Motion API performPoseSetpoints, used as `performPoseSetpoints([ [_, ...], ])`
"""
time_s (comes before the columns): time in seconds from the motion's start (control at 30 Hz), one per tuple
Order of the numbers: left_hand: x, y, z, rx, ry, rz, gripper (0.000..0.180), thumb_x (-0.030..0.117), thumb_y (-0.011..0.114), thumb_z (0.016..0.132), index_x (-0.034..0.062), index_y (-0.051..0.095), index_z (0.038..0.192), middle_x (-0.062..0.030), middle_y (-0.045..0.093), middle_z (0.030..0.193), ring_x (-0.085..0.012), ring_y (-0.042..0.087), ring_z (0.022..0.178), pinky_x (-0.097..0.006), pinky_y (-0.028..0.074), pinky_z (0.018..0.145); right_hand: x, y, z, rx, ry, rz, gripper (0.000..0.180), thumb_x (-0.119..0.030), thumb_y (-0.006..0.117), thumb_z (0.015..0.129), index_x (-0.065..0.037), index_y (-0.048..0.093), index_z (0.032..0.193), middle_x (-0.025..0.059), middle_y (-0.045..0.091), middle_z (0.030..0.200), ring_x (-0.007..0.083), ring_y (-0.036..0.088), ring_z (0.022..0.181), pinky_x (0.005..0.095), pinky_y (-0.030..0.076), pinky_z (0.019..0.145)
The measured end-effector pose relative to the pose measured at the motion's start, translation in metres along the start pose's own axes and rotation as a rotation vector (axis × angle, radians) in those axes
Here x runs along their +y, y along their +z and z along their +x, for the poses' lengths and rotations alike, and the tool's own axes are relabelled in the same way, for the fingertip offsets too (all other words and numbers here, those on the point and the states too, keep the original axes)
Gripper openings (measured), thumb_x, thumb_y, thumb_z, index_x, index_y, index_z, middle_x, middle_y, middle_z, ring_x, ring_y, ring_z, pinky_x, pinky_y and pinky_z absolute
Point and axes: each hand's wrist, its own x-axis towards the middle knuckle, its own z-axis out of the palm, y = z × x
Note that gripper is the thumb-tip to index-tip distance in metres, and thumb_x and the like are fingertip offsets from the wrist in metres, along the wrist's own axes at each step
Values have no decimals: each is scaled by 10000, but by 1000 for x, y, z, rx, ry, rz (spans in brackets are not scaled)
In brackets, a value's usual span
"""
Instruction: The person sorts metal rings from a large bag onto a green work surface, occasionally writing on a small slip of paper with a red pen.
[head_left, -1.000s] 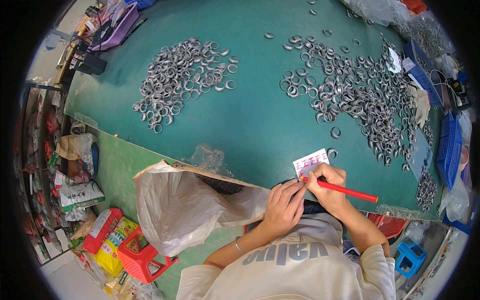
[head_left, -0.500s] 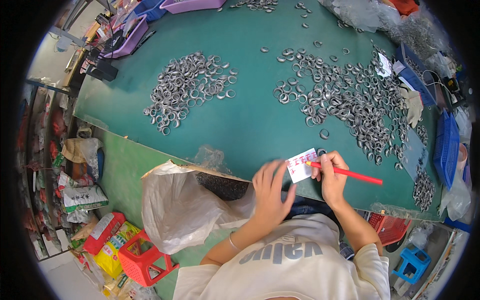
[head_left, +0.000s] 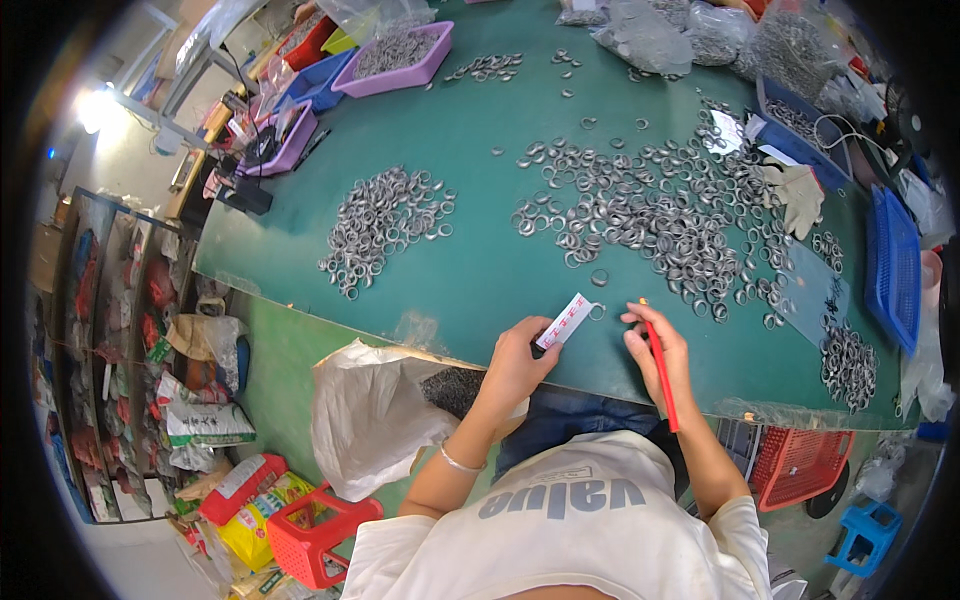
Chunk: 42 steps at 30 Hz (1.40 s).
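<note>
Near the table's front edge, my left hand (head_left: 518, 362) pinches a small white slip of paper (head_left: 566, 320) with red handwritten marks, lifted and tilted to the right. A single metal ring (head_left: 597, 311) lies right beside the slip's end. My right hand (head_left: 668, 352), a little way to the right, has its fingers closed round a red pen (head_left: 662, 382). The pen's yellowish tip points up and away from me, and its body slants down over my palm and wrist. Beyond both hands spreads a large heap of grey metal rings (head_left: 690, 235).
Another ring pile (head_left: 385, 220) sits left on the green table (head_left: 480, 270). A purple tray (head_left: 440, 60) stands far left. On the right are a work glove (head_left: 797, 195) and blue baskets (head_left: 895, 270). A white sack (head_left: 375, 420) hangs open at the front edge, near a red stool (head_left: 310, 535).
My left hand has taken hold of the slip and tilted it up. My right hand has drawn away from it, swinging the pen toward upright. The view has shifted, showing more of the far table.
</note>
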Motion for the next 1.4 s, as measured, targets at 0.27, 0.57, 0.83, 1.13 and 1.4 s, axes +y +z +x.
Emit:
performPoseSetpoints([
  [0.27,65,21,25,-476,-149,-512,285,10,688,837,-36,623,1110,-27,658,970,-69,588,846,-226,486,744,-8,-53,-2,-19,163,244,159,-88,655,892,15,651,1012,-23,611,824,29,515,765,196,424,683],
  [0.57,56,42,27,-216,-36,-699,326,-36,617,871,-15,575,1193,-10,590,914,-75,567,823,-211,477,731,36,-261,93,742,83,181,101,-138,618,903,-37,627,914,4,605,718,65,507,561,209,369,491],
  [0.83,13,54,17,279,44,-249,268,-93,570,849,-1,623,1094,-40,589,887,-89,539,732,-213,420,588,125,-414,169,939,415,-483,220,-126,611,840,1,606,1020,161,695,889,281,696,776,372,553,713],
  [1.13,2,64,9,660,144,28,208,-105,569,819,14,643,974,-82,596,844,-122,505,601,-233,377,488,112,-400,196,486,753,-1423,230,-174,542,903,-60,651,1070,235,610,1177,384,649,1028,453,553,829],
  [1.4,5,64,4,652,75,-91,257,-57,596,799,37,641,1034,-122,607,978,-247,613,835,-307,505,636,134,-423,190,489,584,-1687,208,-162,463,942,-67,601,1064,166,654,1044,372,669,904,496,545,726],
])
